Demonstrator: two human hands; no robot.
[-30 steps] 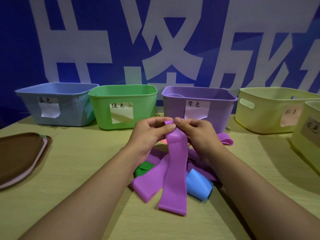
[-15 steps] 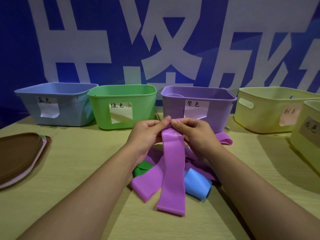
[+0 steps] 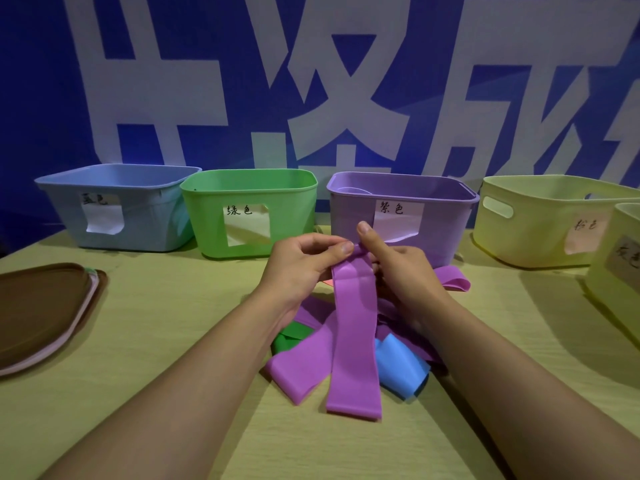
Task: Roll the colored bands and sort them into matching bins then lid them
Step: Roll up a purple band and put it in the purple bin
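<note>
A long purple band [image 3: 353, 337] hangs from both my hands down onto the table. My left hand [image 3: 301, 268] and my right hand [image 3: 398, 268] pinch its top end, just in front of the purple bin [image 3: 446, 216]. Beneath it lies a heap of bands: another purple band [image 3: 298, 372], a blue band [image 3: 401, 372], a green band [image 3: 287, 337] and a purple loop [image 3: 453, 280]. Along the back stand a blue bin [image 3: 145, 216], a green bin [image 3: 287, 209] and two yellow bins [image 3: 540, 230], each with a paper label.
Stacked lids [image 3: 41, 313], brown on top with a pink rim beneath, lie at the table's left edge. A second yellow bin [image 3: 620, 265] stands at the right edge, nearer to me. A blue wall with large white characters rises behind the bins.
My right thumb has lifted and straightened above the band's top end. The lower end of the band has slid a little toward my hands.
</note>
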